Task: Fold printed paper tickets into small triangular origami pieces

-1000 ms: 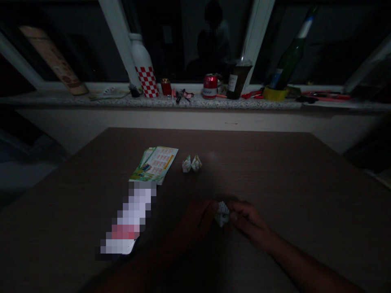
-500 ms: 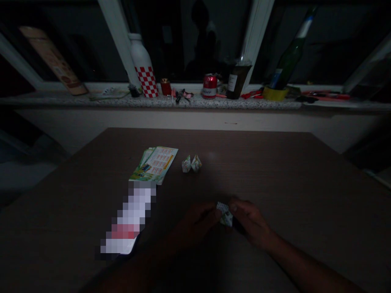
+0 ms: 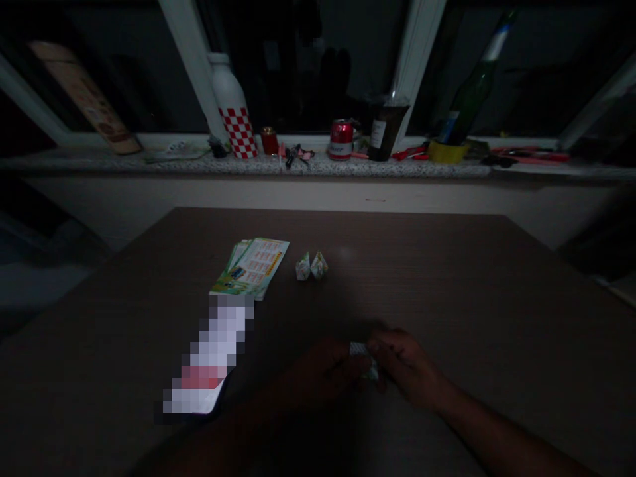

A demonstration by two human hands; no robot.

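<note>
While our two hands are meeting above the table (image 3: 447, 285), we are holding one small folded piece of printed paper (image 3: 358, 347) between them. Our left hand (image 3: 322, 370) is gripping it from the left, its thumb lying across the paper's face, so we are seeing only a pale printed corner above that thumb and a greenish corner below it. Our right hand (image 3: 407, 368) is pinching the right edge narrowly, its thumb pressing near the upper corner. Both grips are sitting close together, with the paper filling the little gap between the fingertips; our left fingers are mostly sinking into shadow, and we cannot tell how they are curling behind the sheet.

Beyond our hands, a left folded paper shape (image 3: 303, 267) and a right folded paper shape (image 3: 319, 265) are standing side by side on the tabletop, well apart from our grip. Just left of them, a stack of printed leaflets (image 3: 254, 265) is lying slightly fanned. Nearer to us, a phone (image 3: 211, 358) is resting aslant beside the leaflets' lower edge, its lit screen showing only as blurred blocks.
</note>
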